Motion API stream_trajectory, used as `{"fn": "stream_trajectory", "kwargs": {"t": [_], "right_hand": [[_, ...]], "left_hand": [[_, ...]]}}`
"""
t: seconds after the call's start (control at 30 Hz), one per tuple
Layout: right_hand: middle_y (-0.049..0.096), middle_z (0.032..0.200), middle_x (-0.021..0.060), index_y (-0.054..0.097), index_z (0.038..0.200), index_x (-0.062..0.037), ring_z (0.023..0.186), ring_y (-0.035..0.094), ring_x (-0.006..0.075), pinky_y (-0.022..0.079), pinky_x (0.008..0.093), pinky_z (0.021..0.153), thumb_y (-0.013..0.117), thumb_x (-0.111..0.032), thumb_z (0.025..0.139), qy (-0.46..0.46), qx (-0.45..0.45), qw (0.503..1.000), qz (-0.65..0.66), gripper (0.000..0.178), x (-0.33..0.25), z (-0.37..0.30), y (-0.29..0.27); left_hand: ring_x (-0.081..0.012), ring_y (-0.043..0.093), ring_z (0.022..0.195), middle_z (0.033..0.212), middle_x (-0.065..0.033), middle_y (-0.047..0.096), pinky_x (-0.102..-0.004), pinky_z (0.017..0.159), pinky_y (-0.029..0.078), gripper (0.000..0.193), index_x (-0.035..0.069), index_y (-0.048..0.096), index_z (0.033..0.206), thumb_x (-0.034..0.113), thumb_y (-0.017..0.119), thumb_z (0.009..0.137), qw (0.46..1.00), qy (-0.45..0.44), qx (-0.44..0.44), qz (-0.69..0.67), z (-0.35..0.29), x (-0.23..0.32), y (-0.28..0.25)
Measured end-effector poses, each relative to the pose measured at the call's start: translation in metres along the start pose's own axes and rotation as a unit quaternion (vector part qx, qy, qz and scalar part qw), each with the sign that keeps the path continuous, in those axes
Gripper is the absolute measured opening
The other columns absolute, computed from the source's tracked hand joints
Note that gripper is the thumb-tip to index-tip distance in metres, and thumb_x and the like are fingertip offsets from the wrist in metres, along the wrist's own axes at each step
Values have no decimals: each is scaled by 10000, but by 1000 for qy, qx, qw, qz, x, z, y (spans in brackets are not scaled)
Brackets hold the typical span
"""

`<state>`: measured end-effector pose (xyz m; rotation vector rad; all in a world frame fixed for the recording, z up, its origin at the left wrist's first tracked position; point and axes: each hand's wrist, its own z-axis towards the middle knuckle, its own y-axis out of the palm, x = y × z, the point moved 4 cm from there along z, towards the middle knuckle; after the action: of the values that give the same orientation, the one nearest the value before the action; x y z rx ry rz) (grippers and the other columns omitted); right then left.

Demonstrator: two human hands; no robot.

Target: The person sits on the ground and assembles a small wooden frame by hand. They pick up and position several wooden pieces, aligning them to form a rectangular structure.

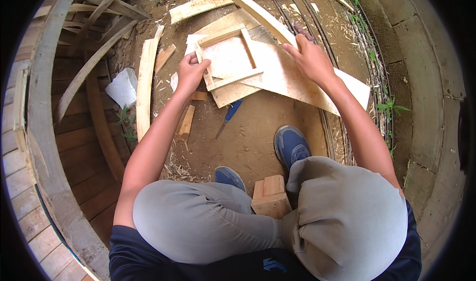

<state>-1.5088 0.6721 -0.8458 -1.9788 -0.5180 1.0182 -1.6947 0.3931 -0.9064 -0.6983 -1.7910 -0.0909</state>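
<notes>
A small square wooden frame [237,79] made of thin strips rests on pale thin boards on the ground. My left hand [191,74] grips its left side, thumb over the strip and fingers at the outer edge. Farther right, my right hand [313,60] is closed around the near end of a long wooden slat [265,18], which slants away to the upper left. Beneath that hand lies a pale thin panel [297,78]. A blue-handled tool with a narrow blade [232,111] lies on the dirt just below the frame.
A curved-looking plank [218,4] lies beyond the frame, another plank [146,83] to its left. Small offcuts [186,123] and shavings litter the dirt. Between my legs stands a wooden block [270,196]. Dark cables run along the right; a wooden structure [44,107] borders the left.
</notes>
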Motion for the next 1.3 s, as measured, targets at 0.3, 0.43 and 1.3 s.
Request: {"fn": "stream_trajectory", "kwargs": {"t": [0.3,0.43,1.3], "right_hand": [[665,813,175,544,1022,-44,732,658,361,518,506,730,524,-520,1005,-104,13,991,-83,476,-14,47,-2],[652,1042,179,572,1173,-57,966,652,311,517,465,873,537,-459,1016,-190,61,978,-62,432,-16,77,7],[453,1371,256,313,1577,-302,1278,444,394,356,458,1050,908,-487,509,-296,-41,929,-219,1237,-3,-37,42]], "left_hand": [[-157,683,883,1131,-127,667,-280,791,543,477,-82,614,1272,105,737,851,994,78,62,38,-19,20,-1],[-129,686,790,1096,-110,654,-260,686,542,472,-81,620,1296,90,714,866,991,86,78,63,-24,23,0],[-126,678,667,800,-68,672,-259,593,547,206,-48,670,1020,133,611,939,988,-20,93,-121,-12,11,-34]]}}
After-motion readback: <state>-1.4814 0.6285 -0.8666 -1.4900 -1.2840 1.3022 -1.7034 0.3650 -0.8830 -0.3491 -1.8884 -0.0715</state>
